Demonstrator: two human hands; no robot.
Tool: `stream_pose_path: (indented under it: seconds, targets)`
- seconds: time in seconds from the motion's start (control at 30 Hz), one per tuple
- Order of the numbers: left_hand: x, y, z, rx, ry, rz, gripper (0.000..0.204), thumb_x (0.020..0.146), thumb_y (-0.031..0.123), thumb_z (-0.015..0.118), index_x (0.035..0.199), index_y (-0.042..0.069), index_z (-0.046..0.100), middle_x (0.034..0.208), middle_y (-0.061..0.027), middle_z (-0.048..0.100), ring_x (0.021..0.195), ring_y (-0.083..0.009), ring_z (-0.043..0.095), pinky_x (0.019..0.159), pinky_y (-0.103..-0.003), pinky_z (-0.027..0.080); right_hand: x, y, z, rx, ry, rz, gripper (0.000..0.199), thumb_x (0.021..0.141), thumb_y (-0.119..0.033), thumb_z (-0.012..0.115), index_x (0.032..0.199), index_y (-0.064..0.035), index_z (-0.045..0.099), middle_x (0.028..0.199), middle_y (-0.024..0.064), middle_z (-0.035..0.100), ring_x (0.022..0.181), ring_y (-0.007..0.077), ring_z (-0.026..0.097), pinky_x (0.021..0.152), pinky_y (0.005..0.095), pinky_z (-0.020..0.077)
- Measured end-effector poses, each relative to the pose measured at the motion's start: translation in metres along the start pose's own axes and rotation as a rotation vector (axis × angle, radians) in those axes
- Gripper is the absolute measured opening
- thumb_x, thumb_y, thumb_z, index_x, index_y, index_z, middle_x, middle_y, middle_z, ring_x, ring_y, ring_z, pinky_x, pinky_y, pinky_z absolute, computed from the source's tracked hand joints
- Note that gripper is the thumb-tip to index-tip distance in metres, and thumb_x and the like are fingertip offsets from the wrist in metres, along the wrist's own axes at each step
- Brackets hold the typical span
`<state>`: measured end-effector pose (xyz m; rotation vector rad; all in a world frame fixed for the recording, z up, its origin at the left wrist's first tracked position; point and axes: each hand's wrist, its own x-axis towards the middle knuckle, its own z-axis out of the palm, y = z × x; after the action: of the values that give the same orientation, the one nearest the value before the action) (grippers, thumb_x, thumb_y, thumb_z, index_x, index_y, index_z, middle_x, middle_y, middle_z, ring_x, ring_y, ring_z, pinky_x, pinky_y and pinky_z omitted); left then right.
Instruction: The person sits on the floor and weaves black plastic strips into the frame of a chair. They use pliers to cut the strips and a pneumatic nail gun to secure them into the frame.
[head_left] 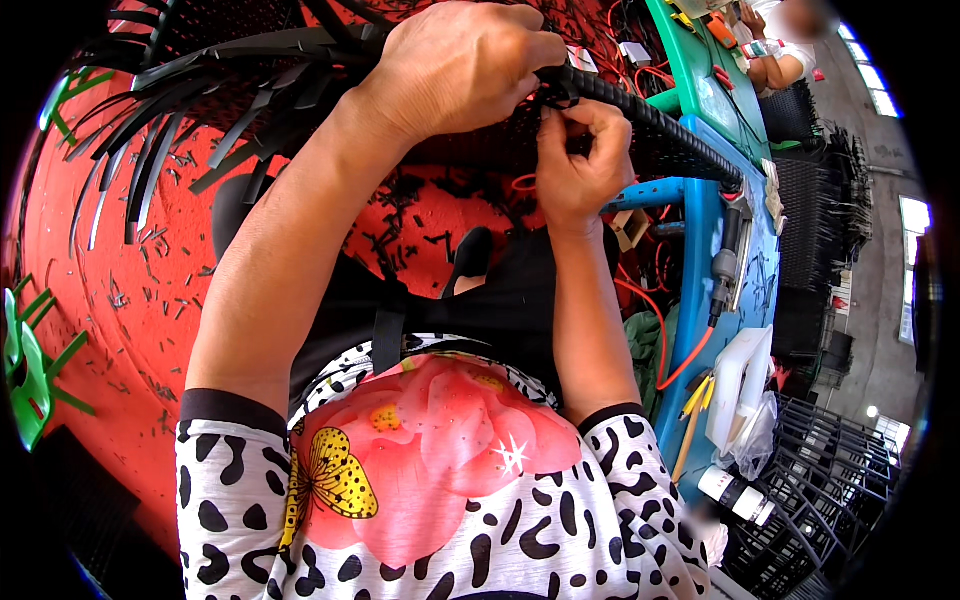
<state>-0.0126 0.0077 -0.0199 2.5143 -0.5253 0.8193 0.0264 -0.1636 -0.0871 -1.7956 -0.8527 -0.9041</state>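
A black woven wicker panel [460, 150] lies across my lap, with a wrapped, ribbed rim [650, 112] running to the right. Loose flat black strips [245, 85] fan out from its left side. My left hand [465, 70] is closed over the rim, its fingers curled down on a black strip. Just below and to the right, my right hand [587, 165] pinches a black strip [560, 95] between thumb and forefinger at the rim. The two hands nearly meet there. The strip's path under my left fingers is hidden.
A blue table [690, 350] at right holds an air tool [725, 265] with an orange hose, a white plastic tray [738, 390] and pencils [692, 405]. Beyond is a green table [705, 80] with a co-worker [785, 45]. Black scraps litter the red floor [130, 330]; green stools [35, 370] stand left.
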Motion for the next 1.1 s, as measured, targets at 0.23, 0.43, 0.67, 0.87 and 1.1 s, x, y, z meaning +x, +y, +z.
stream_pose_path:
  seconds: [0.23,0.43,0.67,0.87,1.1]
  targets:
    - [-0.001,-0.001,-0.001,-0.010,-0.003,0.007,0.010,0.075,0.012,0.064,0.084,0.009,0.060,0.076,-0.0092,0.055,0.065,-0.0339,0.061,0.054,-0.045,0.049,0.001,-0.006,0.001,0.060,-0.015,-0.009,0.027,0.073,0.007,0.073,0.095,-0.0036,0.060,0.084,0.0091,0.065,0.065,0.0220,0.063,0.059,0.0301,0.0514]
    - [-0.002,0.001,-0.002,-0.015,0.002,0.024,0.010,0.075,0.013,0.064,0.081,0.009,0.057,0.075,-0.0096,0.054,0.064,-0.0342,0.060,0.053,-0.045,0.049,0.015,-0.010,-0.006,-0.018,0.008,-0.208,0.023,0.075,0.008,0.074,0.091,-0.0025,0.063,0.083,0.0071,0.065,0.064,0.0163,0.061,0.059,0.0265,0.0500]
    - [-0.002,0.001,0.000,-0.009,0.002,0.022,0.009,0.075,0.012,0.063,0.080,0.008,0.057,0.073,-0.0100,0.054,0.064,-0.0339,0.060,0.052,-0.045,0.049,0.017,-0.009,-0.004,-0.047,0.030,-0.189,0.023,0.072,0.010,0.073,0.085,-0.0047,0.061,0.077,0.0080,0.063,0.063,0.0229,0.063,0.057,0.0309,0.0512]
    - [-0.001,0.002,0.001,-0.005,0.018,0.016,0.008,0.075,0.012,0.063,0.080,0.008,0.058,0.073,-0.0096,0.055,0.063,-0.0331,0.061,0.052,-0.044,0.049,0.016,-0.008,0.000,-0.106,0.051,-0.206,0.024,0.070,0.013,0.070,0.080,-0.0045,0.056,0.074,0.0082,0.060,0.062,0.0240,0.060,0.056,0.0315,0.0495]
    - [-0.003,0.005,0.002,0.059,0.064,0.046,0.011,0.073,0.014,0.066,0.077,0.010,0.057,0.071,-0.0081,0.053,0.059,-0.0296,0.060,0.048,-0.042,0.048,0.015,-0.010,0.004,-0.038,0.087,-0.177,0.026,0.069,0.012,0.071,0.081,-0.0040,0.055,0.075,0.0093,0.060,0.063,0.0250,0.060,0.057,0.0320,0.0496]
